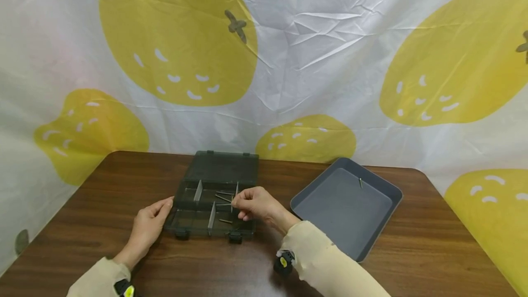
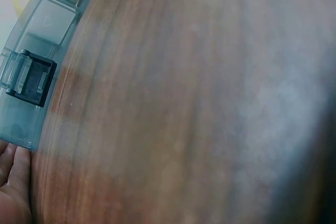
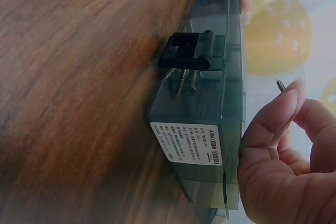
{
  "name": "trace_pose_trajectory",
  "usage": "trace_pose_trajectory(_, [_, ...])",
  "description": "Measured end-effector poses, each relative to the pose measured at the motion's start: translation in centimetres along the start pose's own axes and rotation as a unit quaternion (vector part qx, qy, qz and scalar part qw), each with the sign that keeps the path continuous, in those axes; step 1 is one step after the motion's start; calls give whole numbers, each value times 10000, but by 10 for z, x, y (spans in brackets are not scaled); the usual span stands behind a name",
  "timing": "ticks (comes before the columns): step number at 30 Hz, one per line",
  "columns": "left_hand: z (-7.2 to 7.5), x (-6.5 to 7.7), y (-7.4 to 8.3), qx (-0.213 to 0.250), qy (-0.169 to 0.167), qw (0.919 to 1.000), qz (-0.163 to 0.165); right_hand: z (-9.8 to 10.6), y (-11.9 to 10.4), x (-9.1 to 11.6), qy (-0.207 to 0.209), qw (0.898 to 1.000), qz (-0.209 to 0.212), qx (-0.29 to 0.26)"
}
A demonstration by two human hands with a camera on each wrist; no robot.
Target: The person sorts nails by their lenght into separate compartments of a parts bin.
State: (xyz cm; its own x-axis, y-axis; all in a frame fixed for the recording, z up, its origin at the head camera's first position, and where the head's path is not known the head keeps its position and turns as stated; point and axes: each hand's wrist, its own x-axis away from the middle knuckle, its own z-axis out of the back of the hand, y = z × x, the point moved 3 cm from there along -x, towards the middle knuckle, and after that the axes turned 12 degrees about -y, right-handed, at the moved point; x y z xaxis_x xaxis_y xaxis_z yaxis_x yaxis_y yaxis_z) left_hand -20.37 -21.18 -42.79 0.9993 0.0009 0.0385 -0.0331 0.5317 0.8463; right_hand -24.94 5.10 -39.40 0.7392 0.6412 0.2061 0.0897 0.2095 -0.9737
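A clear dark-green compartment box (image 1: 191,217) lies on the table with its lid (image 1: 227,167) folded back. My left hand (image 1: 148,226) rests with fairly straight fingers against the box's left side. Between thumb and fingertips, my right hand (image 1: 257,205) pinches a small screw (image 3: 280,85) over the box's right side; its pointed tip shows in the right wrist view. Several screws (image 1: 223,197) lie in the back middle compartment, and another screw (image 1: 225,221) in the front right one. A single screw (image 1: 360,182) is in the grey tray (image 1: 330,223), near its back edge.
The tray stands right of the box, partly behind my right forearm. Black latches (image 1: 235,237) stick out from the box's front edge. A white label (image 3: 189,144) is on its right side. Behind the wooden table (image 1: 198,269) hangs a lemon-patterned cloth (image 1: 280,72).
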Motion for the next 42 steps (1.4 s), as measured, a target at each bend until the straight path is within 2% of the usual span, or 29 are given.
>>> trace_pose_trajectory(6, [0, 0, 0, -8, 30, 10000, -26, -1, -1, 0, -212, 9996, 56, 199])
trace_pose_trajectory(15, [0, 0, 0, -52, 41, 10000, -50, -7, -6, 0, -427, 9947, 61, 933])
trace_pose_trajectory(22, [0, -1, 0, -55, 37, 10000, -34, -9, -6, 0, -415, 9943, -30, 983])
trace_pose_trajectory(33, [0, 1, 1, -69, 64, 9999, -53, -11, -10, 3, -543, 9915, 126, 1179])
trace_pose_trajectory(42, [0, 0, 0, 7, -2, 10000, 8, -15, -9, 1, -368, 9913, -77, 1261])
